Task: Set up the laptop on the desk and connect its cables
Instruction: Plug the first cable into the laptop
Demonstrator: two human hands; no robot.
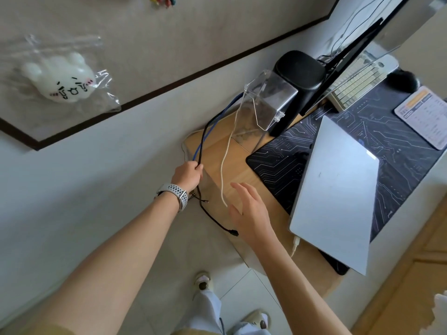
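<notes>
A closed silver laptop (336, 192) lies on a dark circuit-pattern desk mat (278, 163) on the wooden desk (217, 153). A white plug (296, 241) sits at the laptop's near left corner. My left hand (188, 174), with a watch on its wrist, grips a black cable (205, 131) and a blue cable (197, 148) at the desk's left edge. The black cable's loose end (233, 232) hangs below. My right hand (250, 211) hovers open over the desk beside a hanging white cable (223, 170), holding nothing.
A clear acrylic stand (266, 102), a black speaker (300, 71), a monitor (348, 66) and a keyboard (355, 83) crowd the back of the desk. A printed card (425, 114) lies at the right. A bagged white toy (60, 78) hangs on the wall.
</notes>
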